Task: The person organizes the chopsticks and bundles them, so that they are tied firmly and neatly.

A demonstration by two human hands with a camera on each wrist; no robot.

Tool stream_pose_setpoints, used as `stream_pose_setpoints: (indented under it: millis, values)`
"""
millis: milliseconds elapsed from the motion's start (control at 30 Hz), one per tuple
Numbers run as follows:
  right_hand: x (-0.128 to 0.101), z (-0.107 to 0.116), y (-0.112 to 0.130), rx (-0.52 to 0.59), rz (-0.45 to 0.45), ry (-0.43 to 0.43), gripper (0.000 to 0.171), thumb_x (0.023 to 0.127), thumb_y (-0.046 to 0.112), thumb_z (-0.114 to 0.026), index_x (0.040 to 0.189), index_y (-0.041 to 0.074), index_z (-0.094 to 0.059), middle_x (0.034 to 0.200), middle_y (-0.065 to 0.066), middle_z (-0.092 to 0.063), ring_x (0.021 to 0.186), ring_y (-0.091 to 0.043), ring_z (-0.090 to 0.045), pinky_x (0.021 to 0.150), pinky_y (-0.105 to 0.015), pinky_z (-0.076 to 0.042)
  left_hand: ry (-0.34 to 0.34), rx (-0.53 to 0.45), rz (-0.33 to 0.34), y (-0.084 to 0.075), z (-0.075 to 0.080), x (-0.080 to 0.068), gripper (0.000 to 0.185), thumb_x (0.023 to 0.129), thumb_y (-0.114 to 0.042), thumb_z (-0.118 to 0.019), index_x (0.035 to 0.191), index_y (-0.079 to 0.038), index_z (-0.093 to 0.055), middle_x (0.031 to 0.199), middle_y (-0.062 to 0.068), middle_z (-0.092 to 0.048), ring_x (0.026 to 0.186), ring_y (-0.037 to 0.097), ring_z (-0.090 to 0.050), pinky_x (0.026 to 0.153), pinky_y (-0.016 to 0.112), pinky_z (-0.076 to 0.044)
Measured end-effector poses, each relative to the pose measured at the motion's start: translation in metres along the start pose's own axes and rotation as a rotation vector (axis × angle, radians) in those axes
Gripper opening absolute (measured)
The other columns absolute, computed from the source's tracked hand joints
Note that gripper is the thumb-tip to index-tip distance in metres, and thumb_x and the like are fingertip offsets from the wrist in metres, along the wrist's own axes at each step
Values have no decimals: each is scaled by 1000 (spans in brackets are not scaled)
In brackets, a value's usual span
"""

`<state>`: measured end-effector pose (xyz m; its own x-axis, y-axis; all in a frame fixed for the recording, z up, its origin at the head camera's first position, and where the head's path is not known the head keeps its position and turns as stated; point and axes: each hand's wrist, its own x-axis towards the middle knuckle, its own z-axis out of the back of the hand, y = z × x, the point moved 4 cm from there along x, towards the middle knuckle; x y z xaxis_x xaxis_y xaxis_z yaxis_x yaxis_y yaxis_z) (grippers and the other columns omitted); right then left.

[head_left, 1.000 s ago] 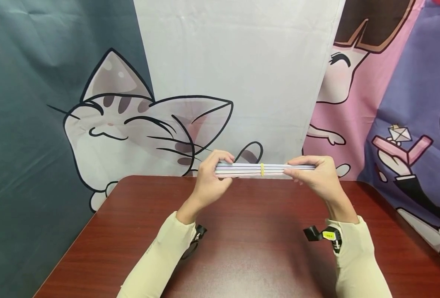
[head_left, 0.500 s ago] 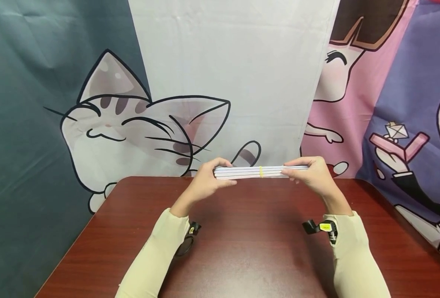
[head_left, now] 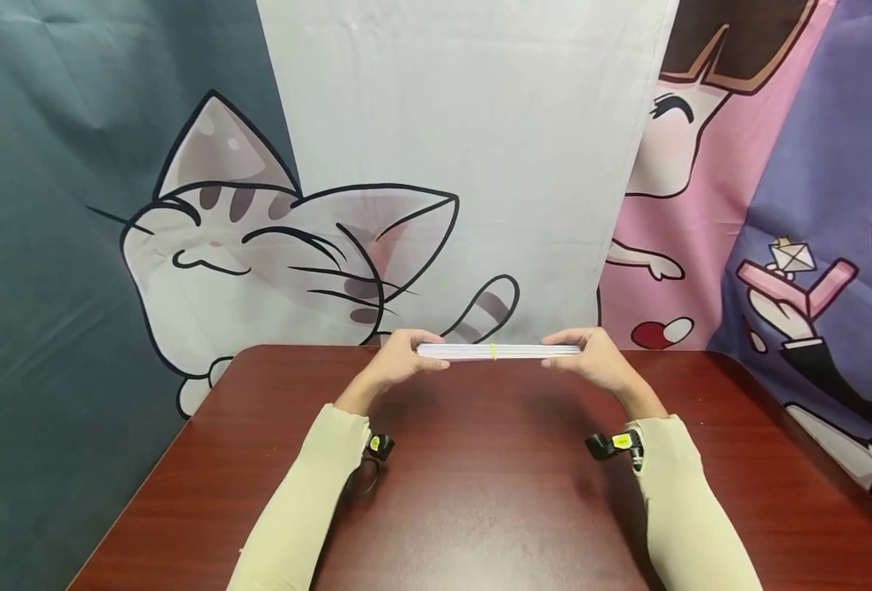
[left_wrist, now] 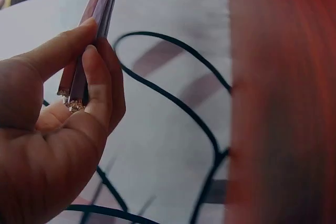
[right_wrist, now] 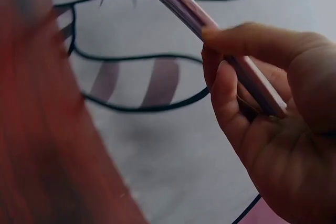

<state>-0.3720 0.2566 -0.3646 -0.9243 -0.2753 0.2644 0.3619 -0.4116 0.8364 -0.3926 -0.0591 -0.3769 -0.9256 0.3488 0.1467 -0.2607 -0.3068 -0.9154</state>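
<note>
Yellow band [head_left: 493, 350] binds seemingly straws [head_left: 498, 351], each hand [head_left: 399, 364] gripping an end

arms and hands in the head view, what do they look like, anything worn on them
Both arms wear long, close-fitting, pale cream sleeves that end at the wrists. The left hand and right hand are bare, with no gloves or rings visible. Each wrist carries a small black device with a yellow label, on the left wrist and the right wrist.

A dark red-brown wooden table [head_left: 480, 492] stands before cartoon-printed cloth backdrops [head_left: 273, 246], one showing a cat.
</note>
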Motion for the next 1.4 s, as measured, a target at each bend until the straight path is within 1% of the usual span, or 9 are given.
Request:
stream_pose_setpoints:
  millis: [67,233,433,533,667,800,933,1100,1400]
  values:
    - [2,-3,-10,-11,-17,7,35,76,5,-82,108,-5,-73,98,-18,-72,79,-14,-64,68,-26,-52,10,-5,26,8,-2,1,41,77,-3,-82,115,4,-69,101,15,-70,78,27,-67,81,52,-55]
    - [4,-11,-32,-75,-78,25,33,76,8,-83,107,0,-75,100,-13,-74,91,-17,-61,77,-27,-48,24,64,42,23,-3,2,39,76,-2,-82,113,2,-70,105,13,-70,84,18,-63,81,36,-53]
    - [2,-22,-55,-96,-151,43,32,74,9,-85,104,0,-76,90,-10,-74,83,-21,-62,71,-31,-49,60,156,93,39,-9,0,38,73,-2,-84,110,-2,-73,105,10,-71,85,17,-63,75,28,-50]
    - [2,-28,-66,-96,-154,46,32,72,7,-86,101,-2,-75,85,-9,-74,76,-17,-62,66,-27,-48,84,207,111,48,-13,0,38,71,-2,-85,107,-3,-74,102,9,-72,81,15,-61,69,27,-49]
    - [2,-33,-77,-138,-127,23,30,68,4,-87,96,0,-76,81,-7,-73,70,-15,-58,60,-25,-45,128,256,129,58,-17,-2,38,68,-1,-86,105,-4,-75,99,8,-73,81,13,-60,69,26,-47]
    - [0,-37,-85,-179,-131,42,27,67,4,-87,92,2,-77,83,-6,-73,75,-16,-60,66,-26,-47,148,329,118,62,-19,-3,38,68,-2,-87,104,-7,-76,98,5,-74,83,11,-60,78,26,-46]
    - [0,-40,-89,-197,-129,72,25,68,6,-87,92,3,-78,85,-6,-74,80,-17,-62,74,-29,-48,114,413,112,62,-19,-3,35,69,-6,-87,103,-10,-77,98,2,-75,82,11,-60,80,29,-48]
    - [-1,-40,-93,-197,-127,87,25,70,8,-87,93,5,-78,86,-5,-74,81,-18,-61,74,-31,-48,84,417,149,66,-21,-3,32,72,-6,-86,102,-10,-76,100,3,-74,85,13,-61,80,31,-48]
    - [-18,-44,-108,-175,-118,107,26,72,9,-86,96,5,-77,89,-5,-74,81,-18,-63,73,-28,-49,110,419,153,77,-34,-11,33,71,-7,-86,102,-7,-73,100,4,-72,84,14,-60,76,30,-50]
